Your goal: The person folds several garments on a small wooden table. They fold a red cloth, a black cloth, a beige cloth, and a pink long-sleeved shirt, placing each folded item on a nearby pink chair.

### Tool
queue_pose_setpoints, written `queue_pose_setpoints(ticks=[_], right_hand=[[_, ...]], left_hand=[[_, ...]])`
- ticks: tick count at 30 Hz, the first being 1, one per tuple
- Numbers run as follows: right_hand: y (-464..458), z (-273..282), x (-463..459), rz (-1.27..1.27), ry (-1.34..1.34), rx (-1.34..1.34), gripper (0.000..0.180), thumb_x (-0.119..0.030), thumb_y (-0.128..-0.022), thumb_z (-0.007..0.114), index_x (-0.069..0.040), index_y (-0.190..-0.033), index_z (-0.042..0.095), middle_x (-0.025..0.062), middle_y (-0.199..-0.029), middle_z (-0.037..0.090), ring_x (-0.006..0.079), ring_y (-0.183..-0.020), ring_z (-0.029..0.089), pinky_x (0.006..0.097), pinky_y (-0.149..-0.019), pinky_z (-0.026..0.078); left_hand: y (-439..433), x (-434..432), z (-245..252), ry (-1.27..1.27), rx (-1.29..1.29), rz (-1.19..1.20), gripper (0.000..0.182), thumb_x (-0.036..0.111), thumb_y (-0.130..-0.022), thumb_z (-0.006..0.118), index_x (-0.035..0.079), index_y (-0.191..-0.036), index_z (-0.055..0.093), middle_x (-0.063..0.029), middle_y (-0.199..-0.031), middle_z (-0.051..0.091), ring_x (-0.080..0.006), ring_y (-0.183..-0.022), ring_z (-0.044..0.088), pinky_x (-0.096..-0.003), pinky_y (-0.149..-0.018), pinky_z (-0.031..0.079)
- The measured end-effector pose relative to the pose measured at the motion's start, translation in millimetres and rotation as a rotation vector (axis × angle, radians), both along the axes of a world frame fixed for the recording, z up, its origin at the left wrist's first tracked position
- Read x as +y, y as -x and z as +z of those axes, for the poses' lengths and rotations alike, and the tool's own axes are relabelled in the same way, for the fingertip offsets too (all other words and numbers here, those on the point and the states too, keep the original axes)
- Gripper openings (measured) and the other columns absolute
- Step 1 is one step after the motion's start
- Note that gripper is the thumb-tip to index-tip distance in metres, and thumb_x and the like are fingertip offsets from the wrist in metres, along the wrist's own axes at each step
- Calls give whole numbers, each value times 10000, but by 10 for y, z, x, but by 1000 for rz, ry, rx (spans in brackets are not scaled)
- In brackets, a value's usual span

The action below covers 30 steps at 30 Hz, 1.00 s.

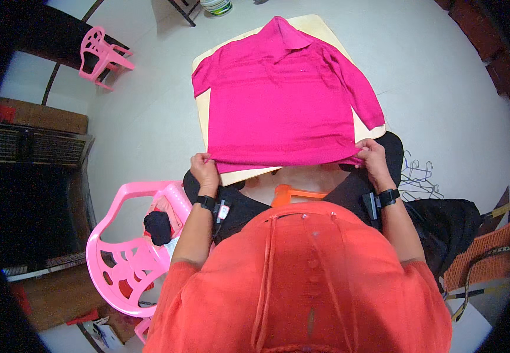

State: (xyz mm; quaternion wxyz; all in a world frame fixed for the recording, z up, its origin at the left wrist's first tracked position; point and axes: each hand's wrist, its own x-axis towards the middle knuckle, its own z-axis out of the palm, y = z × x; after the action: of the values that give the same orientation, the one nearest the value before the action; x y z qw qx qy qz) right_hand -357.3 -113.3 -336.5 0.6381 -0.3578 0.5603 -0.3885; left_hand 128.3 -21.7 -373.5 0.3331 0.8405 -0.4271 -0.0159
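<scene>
A bright pink knitted top [281, 106] with a collar lies spread on a pale yellow board or tabletop [233, 177]. Its collar points away from me and its hem is nearest my body. One sleeve stretches down along the right side; the left sleeve looks shorter, perhaps folded under. My left hand [204, 170] pinches the hem's left corner. At the right corner, my right hand [371, 159] grips the same hem between thumb and fingers. Between the two hands the hem edge is slightly lifted and rolled.
Beside me on the left stands a pink plastic chair [100, 260] holding folded clothes and a black cloth item [158, 227]. Wire hangers [418, 176] lie on the floor at right, near a dark garment [449, 229] on an orange woven chair [479, 260]. A small pink chair [105, 57] stands farther off.
</scene>
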Motion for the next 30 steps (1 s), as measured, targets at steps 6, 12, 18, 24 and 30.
queue_pose_setpoints(ticks=[6, 12, 18, 24, 30], right_hand=[[70, -93, 21, 76, 147, 167, 158, 70, -794, 565, -29, -911, 605, -12, -696, 572, 86, -535, 526, 230, -456, 402], [-5, -94, 15, 40, 106, 241, 146, 20, -829, 609, -36, -962, 589, 1, -715, 572, 88, -550, 534, 239, -456, 409], [-102, -80, 7, 192, 50, 311, 352, 75, -746, 700, -47, -1061, 599, 22, -709, 551, 152, -605, 571, 299, -491, 463], [278, 123, 7, -207, 606, 464, 195, 90, -826, 495, -12, -962, 592, 25, -826, 615, 121, -684, 561, 259, -614, 470], [143, 225, 19, -299, 259, 237, 198, 37, -889, 484, -54, -1035, 580, 7, -858, 598, 74, -598, 511, 220, -450, 412]], left_hand=[[-54, -77, 136, 297, 821, 235, 136, 39, -830, 608, 10, -962, 619, -119, -843, 647, -230, -633, 635, -338, -464, 492], [94, -235, 122, 303, 1191, 331, 252, 46, -876, 565, -18, -1120, 556, -124, -881, 648, -238, -571, 635, -345, -373, 504], [105, -213, 70, 207, 965, 183, 301, -76, -832, 567, -15, -1125, 594, -131, -827, 655, -189, -478, 563, -300, -330, 417], [-254, 44, 295, 331, 1019, 272, 305, -100, -823, 428, 4, -988, 664, -111, -767, 656, -163, -469, 547, -261, -345, 383], [-112, 101, 459, 147, 1047, 99, 330, -87, -835, 435, 3, -1037, 680, -108, -867, 682, -144, -512, 581, -237, -375, 445]])
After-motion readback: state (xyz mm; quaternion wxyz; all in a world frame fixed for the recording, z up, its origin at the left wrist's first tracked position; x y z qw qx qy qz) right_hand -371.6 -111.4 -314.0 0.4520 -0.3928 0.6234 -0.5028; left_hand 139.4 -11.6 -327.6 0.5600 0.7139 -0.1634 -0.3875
